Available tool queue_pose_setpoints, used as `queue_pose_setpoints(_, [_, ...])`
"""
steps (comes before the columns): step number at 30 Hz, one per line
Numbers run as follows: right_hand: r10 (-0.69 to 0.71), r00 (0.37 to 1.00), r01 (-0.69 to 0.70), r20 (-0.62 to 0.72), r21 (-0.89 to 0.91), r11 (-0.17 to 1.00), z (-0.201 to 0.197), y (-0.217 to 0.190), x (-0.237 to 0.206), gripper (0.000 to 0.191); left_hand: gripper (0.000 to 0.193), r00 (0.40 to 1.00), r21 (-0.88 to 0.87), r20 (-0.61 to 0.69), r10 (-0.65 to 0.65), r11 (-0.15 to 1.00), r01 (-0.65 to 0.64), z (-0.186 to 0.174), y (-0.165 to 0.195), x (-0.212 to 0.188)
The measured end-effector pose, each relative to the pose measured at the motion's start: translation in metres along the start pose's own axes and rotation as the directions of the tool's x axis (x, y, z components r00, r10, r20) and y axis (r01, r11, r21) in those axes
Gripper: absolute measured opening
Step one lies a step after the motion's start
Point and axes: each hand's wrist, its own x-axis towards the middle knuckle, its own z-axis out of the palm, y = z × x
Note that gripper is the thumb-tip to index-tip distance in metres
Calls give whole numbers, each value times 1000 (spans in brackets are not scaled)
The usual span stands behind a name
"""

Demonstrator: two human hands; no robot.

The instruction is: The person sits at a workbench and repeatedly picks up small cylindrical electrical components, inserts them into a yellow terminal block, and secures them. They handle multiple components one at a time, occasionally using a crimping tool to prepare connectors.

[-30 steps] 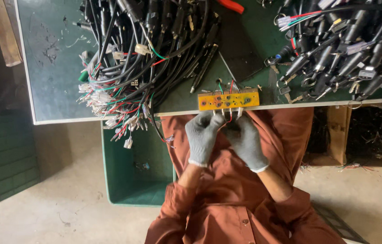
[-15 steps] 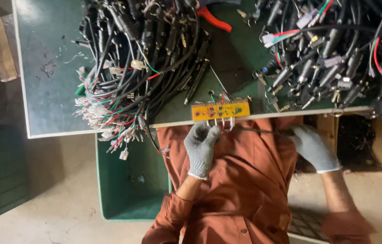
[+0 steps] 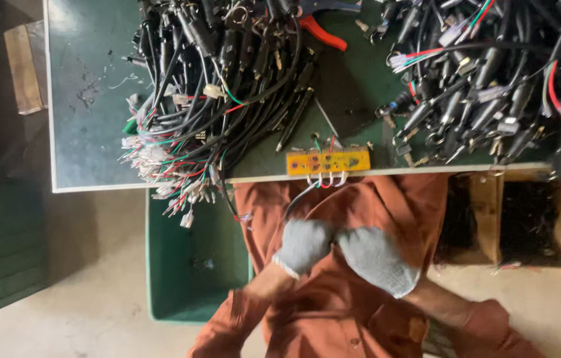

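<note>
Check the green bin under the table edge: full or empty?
Nearly empty. The green bin shows its bare floor with only a few small bits on it; the wire harness bundle lies on the table above, not in it.

Green-topped table (image 3: 94, 132), pale edge trim, surface scuffed and scratched at its left end. Landmark: yellow connector board (image 3: 328, 162), lying at the near edge, about mid-length. Left of the board, a big heap of black cable harnesses (image 3: 220, 86), coloured wire ends spilling over the near edge. Right of the board, a second heap of black cables (image 3: 492, 86). Beyond the board, far side, red-handled pliers (image 3: 323, 34), partly under cables.
</note>
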Motion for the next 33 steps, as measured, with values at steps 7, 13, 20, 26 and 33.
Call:
queue_pose_setpoints(7, [-59, 981, 22, -184, -200, 980, -69, 33, -10, 12, 20, 935, -213, -352, -50, 977, -28, -29, -36, -8])
queue_pose_setpoints(13, [472, 731, 30, -492, 715, 699, -38, -14, 2, 17, 5, 910, -479, -364, -197, 878, -2, -41, 11, 13])
queue_pose_setpoints(20, [190, 822, 28, -537, 372, 928, -26, -9, -2, 19, 17, 914, -542, -360, -185, 839, -44, -44, 3, 10])
queue_pose_setpoints(26, [26, 896, 89, -443, 238, 967, -16, -10, -6, 22, 23, 928, -225, -369, 51, 964, -142, -40, 0, 10])
queue_pose_setpoints(33, [19, 921, 136, -390, 366, 921, 2, 2, 4, 14, 23, 940, -102, -332, 72, 988, -112, -27, -3, 4])
